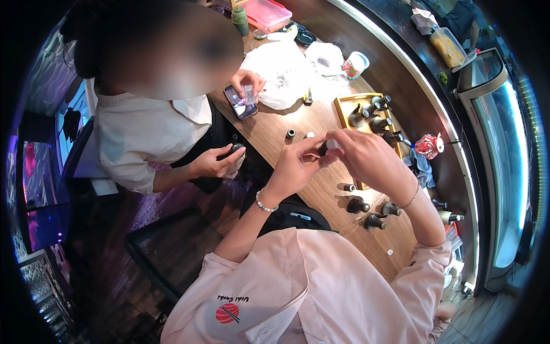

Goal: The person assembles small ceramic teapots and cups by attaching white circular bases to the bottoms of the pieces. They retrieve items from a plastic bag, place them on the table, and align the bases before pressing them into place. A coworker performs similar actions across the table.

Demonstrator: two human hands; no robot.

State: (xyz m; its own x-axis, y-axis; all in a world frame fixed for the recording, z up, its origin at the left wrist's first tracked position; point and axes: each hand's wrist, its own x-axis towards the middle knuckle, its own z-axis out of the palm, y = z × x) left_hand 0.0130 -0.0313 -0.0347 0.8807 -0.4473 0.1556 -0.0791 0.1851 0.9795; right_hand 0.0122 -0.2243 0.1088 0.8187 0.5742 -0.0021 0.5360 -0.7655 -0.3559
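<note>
The small dark bottle sits pinched between your hands above the tabletop. Your left hand is curled closed on it; your right hand, at three o'clock, grips its white cap.

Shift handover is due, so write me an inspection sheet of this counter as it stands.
Surface: wooden counter, largely covered with small items.
Job's things: small dark bottle with a white cap, held between both hands above the counter.
Clutter: wooden tray of dark bottles; three more dark bottles lying loose; white plastic bags; pink box.
Grippers: left hand and right hand meet on the small bottle; how the fingers grip it is unclear.
Cables: nothing seen.
Surroundings: another person's hand rests by a phone; glass-fronted cabinet on the right.
</note>
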